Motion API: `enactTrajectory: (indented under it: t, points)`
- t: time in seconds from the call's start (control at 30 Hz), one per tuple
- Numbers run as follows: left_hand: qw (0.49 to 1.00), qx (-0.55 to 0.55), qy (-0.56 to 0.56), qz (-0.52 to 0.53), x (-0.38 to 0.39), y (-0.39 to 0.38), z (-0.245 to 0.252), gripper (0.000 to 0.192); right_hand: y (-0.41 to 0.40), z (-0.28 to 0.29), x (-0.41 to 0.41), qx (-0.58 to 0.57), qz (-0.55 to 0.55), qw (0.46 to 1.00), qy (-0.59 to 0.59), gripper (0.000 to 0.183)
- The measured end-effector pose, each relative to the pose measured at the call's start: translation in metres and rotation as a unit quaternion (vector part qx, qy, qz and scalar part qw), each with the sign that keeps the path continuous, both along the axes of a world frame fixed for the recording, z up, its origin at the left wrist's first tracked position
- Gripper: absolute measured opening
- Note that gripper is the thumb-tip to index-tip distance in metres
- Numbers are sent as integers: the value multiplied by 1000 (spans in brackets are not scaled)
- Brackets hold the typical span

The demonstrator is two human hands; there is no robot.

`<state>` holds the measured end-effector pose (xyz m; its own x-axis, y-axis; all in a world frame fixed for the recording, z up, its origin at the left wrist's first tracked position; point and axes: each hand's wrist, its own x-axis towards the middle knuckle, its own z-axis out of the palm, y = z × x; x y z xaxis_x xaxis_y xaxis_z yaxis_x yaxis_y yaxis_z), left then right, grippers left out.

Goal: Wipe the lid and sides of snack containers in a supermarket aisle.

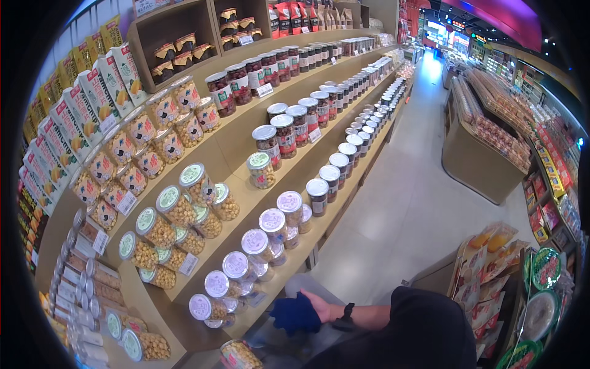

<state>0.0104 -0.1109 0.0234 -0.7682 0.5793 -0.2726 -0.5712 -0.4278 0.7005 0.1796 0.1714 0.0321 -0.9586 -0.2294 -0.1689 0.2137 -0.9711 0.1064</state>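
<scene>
My right hand [319, 306], with a black band on its wrist, grips a dark blue cloth [296, 314] near the front edge of the lowest shelf. At the bottom edge of the view, my left hand [224, 360] holds a clear plastic jar of popcorn-like snack [241, 356]; only some fingers show. Beside the cloth, a stacked row of jars with pale purple lids [236, 264] stands on the lowest shelf [295, 258]. Green-lidded jars of similar snack [176, 203] are piled one tier up, some tilted. A single green-lidded jar [261, 169] stands apart to their right.
Stepped wooden shelves carry white-lidded jars [317, 197], red-labelled jars [237, 83] and white cartons [69, 124]. A pale tiled aisle [392, 184] runs right of them. Across it stand a display island [484, 170] and a rack of bagged goods [484, 276], close to my right arm.
</scene>
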Motion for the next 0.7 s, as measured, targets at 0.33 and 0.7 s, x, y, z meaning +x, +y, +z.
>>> enactTrajectory:
  t: [0.33,0.7]
  points:
    - [1000,7,-15,-4,-2,13,-4,72,11,27,1,-36,-39,998,24,80]
    - [999,13,-42,-29,9,17,-7,72,18,2,-1,36,-28,993,-106,47]
